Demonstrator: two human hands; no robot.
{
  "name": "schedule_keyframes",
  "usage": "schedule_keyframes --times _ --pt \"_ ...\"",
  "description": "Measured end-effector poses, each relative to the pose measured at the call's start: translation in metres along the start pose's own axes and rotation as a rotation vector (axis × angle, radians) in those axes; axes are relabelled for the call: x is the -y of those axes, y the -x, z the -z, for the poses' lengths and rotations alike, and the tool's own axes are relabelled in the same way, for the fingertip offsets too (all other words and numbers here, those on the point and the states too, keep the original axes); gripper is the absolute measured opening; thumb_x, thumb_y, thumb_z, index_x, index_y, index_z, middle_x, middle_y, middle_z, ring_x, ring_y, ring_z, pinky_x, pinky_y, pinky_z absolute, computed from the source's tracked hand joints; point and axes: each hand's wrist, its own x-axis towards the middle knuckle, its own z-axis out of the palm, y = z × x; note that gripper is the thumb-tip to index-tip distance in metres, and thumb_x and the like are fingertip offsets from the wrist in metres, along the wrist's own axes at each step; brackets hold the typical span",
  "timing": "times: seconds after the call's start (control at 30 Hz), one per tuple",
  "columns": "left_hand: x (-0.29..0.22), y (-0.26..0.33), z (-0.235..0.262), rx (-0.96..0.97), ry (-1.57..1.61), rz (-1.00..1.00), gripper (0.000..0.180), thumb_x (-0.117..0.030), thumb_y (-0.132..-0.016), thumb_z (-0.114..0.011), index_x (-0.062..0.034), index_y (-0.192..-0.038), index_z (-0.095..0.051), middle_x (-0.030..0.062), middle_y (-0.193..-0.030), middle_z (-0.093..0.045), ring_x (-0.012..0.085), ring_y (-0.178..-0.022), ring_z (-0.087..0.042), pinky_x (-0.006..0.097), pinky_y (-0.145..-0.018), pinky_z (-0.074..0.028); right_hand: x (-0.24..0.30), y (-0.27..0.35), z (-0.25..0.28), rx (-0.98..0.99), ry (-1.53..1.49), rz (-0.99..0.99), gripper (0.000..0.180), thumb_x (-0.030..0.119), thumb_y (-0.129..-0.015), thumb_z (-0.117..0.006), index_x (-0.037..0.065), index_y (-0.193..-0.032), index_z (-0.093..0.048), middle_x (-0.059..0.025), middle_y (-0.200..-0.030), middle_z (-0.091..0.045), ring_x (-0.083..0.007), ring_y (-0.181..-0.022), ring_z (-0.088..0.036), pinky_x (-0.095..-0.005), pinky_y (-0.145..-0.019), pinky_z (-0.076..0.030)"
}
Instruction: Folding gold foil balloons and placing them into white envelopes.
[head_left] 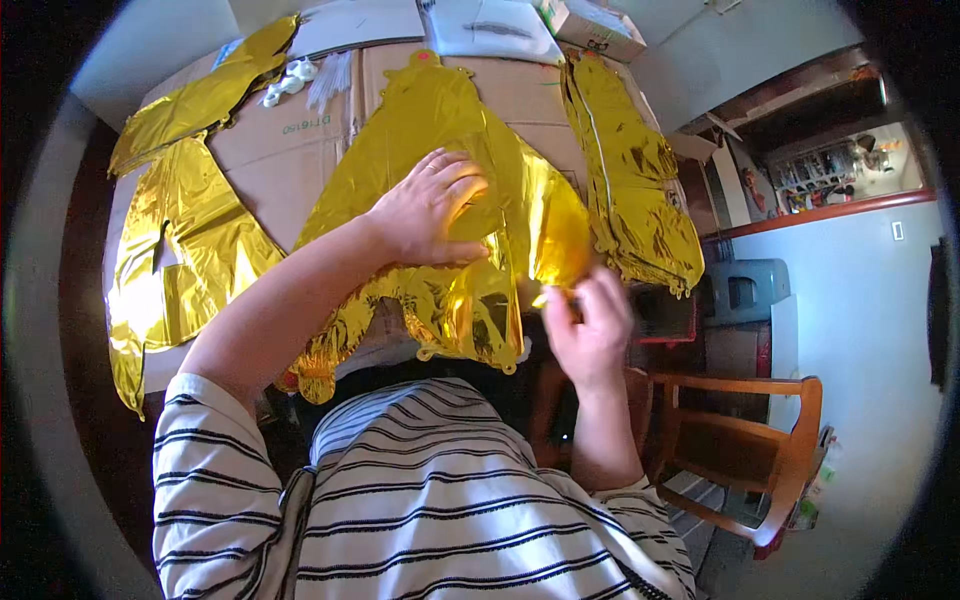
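Note:
A flat gold foil balloon (430,130) lies on a cardboard-covered table (270,150) right in front of me. My left hand (425,212) presses palm-down on its middle, fingers spread over the foil. My right hand (592,325) pinches the balloon's lower right edge near the table's front edge and lifts that fold up. The foil bulges and creases between the two hands.
More deflated gold foil balloons lie at the left (175,240), far left (200,100) and right (630,170). Papers (490,25) and a small box (600,28) sit at the table's far end. A wooden chair (745,445) stands at the lower right.

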Motion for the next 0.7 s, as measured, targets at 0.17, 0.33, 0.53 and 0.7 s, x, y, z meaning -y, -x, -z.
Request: schedule_keyframes --times 0.17,0.33,0.53,0.7 --pt "0.001 0.004 -0.003 -0.002 -0.061 0.007 0.085 -0.043 -0.067 -0.081 0.0037 -0.131 -0.05 0.0226 -0.137 -0.05 0.0404 -0.14 -0.039 0.053 -0.121 -0.025 0.006 -0.018 -0.024 0.115 -0.096 0.314 0.02 0.011 -0.079 -0.076 0.002 -0.083 -0.058 -0.0161 -0.117 -0.063 -0.0356 -0.106 -0.063 -0.0505 -0.099 -0.048" --pt "0.005 0.003 0.004 0.135 -0.143 -0.012 0.082 -0.03 -0.068 -0.073 0.0047 -0.137 -0.047 0.0233 -0.14 -0.047 0.0388 -0.142 -0.034 0.05 -0.123 -0.02 -0.018 -0.021 -0.019 0.249 -0.679 0.096 0.017 0.014 -0.086 -0.071 0.003 -0.098 -0.067 -0.0172 -0.121 -0.069 -0.0302 -0.114 -0.066 -0.0464 -0.103 -0.048" --pt "0.004 0.002 0.005 0.084 -0.108 -0.018 0.079 -0.028 -0.069 -0.072 0.005 -0.136 -0.047 0.0223 -0.14 -0.048 0.0396 -0.141 -0.035 0.05 -0.122 -0.023 -0.072 -0.046 -0.034 0.026 -0.049 -0.102 0.04 0.024 -0.098 -0.061 0.001 -0.131 -0.062 -0.0195 -0.138 -0.058 -0.0347 -0.128 -0.056 -0.0411 -0.107 -0.044" --pt "0.003 0.002 0.005 0.061 -0.15 -0.04 0.07 -0.032 -0.076 -0.068 0.0081 -0.132 -0.05 0.0232 -0.138 -0.05 0.0394 -0.138 -0.039 0.05 -0.12 -0.025 -0.062 -0.048 -0.047 0.26 0.177 0.191 0.048 0.029 -0.099 -0.056 0.003 -0.14 -0.053 -0.014 -0.151 -0.048 -0.0362 -0.14 -0.041 -0.0532 -0.117 -0.027"
